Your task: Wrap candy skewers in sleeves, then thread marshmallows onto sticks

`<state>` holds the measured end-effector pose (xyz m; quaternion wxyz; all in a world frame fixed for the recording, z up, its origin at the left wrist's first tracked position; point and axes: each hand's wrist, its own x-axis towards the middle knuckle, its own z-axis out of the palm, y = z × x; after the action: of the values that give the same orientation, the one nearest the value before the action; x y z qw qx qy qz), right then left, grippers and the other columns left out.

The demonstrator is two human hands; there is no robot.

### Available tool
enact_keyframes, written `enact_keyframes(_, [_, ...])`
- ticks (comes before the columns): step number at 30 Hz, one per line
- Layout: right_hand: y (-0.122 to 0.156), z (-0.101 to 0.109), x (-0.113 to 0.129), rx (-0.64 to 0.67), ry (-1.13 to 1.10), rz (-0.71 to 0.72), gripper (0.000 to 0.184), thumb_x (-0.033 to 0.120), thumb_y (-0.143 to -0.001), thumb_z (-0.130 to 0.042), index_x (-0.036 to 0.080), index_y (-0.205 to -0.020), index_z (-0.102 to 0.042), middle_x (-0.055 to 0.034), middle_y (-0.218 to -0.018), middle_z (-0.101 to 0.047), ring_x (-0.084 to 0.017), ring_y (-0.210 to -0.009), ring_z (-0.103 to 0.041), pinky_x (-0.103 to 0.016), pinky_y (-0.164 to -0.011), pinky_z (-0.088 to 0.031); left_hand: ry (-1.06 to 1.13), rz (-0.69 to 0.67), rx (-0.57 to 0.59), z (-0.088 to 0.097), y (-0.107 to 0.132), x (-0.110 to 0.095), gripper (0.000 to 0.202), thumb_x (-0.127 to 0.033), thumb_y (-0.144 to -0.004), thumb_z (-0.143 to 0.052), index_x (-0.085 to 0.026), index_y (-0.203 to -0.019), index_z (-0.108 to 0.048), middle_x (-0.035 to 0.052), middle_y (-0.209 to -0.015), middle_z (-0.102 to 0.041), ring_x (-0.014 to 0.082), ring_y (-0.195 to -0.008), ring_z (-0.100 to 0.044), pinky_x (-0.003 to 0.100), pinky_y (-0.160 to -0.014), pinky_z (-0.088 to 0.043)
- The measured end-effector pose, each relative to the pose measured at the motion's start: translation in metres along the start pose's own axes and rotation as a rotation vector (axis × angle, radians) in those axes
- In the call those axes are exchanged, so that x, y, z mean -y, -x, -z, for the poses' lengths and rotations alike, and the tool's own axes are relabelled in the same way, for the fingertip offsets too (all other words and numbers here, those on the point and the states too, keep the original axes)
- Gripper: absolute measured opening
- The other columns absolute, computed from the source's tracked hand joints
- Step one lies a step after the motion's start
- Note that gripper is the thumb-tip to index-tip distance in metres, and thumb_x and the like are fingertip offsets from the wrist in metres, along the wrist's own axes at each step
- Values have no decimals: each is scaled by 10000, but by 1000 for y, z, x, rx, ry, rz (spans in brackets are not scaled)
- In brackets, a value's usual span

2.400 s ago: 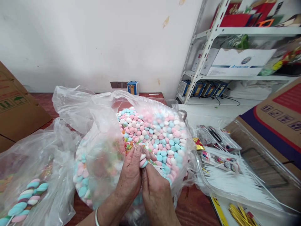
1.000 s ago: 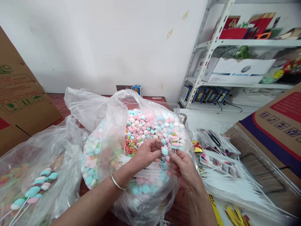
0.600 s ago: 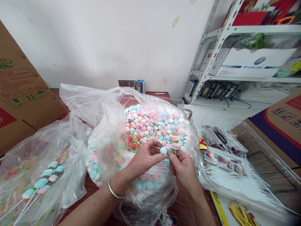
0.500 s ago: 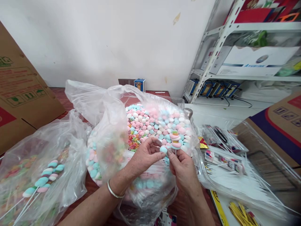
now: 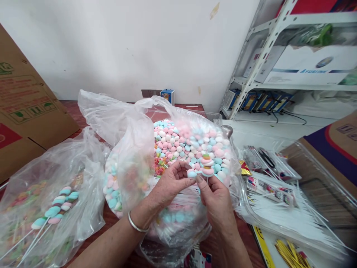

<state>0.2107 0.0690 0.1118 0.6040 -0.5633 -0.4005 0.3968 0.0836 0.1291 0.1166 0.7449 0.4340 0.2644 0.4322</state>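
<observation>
Between thumb and fingers, my left hand (image 5: 172, 182) pinches a pale blue and white marshmallow (image 5: 191, 174). My right hand (image 5: 216, 197) grips the white stick of a candy skewer (image 5: 206, 170), held upright. Pink and white marshmallows and orange-green gummies are stacked on that stick. The loose marshmallow is beside the skewer's lower end, near my right thumb. Beneath both hands lies a round tray of pink, blue and white marshmallows (image 5: 174, 143), partly covered by a clear plastic bag (image 5: 131, 130). Colourful gummy rings (image 5: 160, 166) and white sticks share the tray.
On the left, finished candy skewers (image 5: 52, 212) lie on another plastic bag beside a cardboard box (image 5: 33, 100). A clear bin (image 5: 245, 208) with white sticks stands at right. Gold twist ties (image 5: 291, 255) lie near the front, and a metal shelf (image 5: 258, 67) stands behind.
The marshmallow in my left hand has tilted, showing more of its white layer. Both hands stay close together. The whole view has shifted slightly.
</observation>
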Motion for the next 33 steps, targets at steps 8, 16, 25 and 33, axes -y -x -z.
enact_keyframes(8, [-4, -3, -7, 10, -70, -54, 290, 493, -819, -694, 208, -854, -651, 66, -540, -470, -123, -515, -447, -233, -502, -394, -2, 23, 45, 8, 1, 3, 329, -176, -687, -838, -165, -974, -677, 33, -955, -702, 159, -947, -657, 289, -904, -491])
enact_keyframes(16, [11, 3, 9, 25, 451, 119, 337, 459, -951, -471, 191, -877, -662, -34, -769, -634, -195, -786, -580, -272, -703, -465, -182, -38, -204, 8, -5, -10, 304, -285, -709, -818, -147, -947, -688, 42, -872, -726, 150, -787, -666, 285, -759, -536])
enact_keyframes(25, [39, 12, 16, 372, 340, -153, 445, 559, -961, -436, 188, -828, -643, 49, -543, -373, -117, -501, -361, -214, -441, -267, -253, -130, -287, 14, -9, -19, 276, -154, -683, -766, -149, -942, -671, 44, -900, -736, 152, -841, -691, 270, -770, -567])
enact_keyframes(33, [39, 12, 19, 417, -32, -465, 520, 628, -914, -522, 138, -1045, -635, 113, -492, -272, -55, -414, -185, -194, -392, -130, -293, -135, -217, 20, -9, -11, 281, -183, -766, -730, -152, -1038, -664, 57, -959, -750, 147, -848, -703, 263, -772, -573])
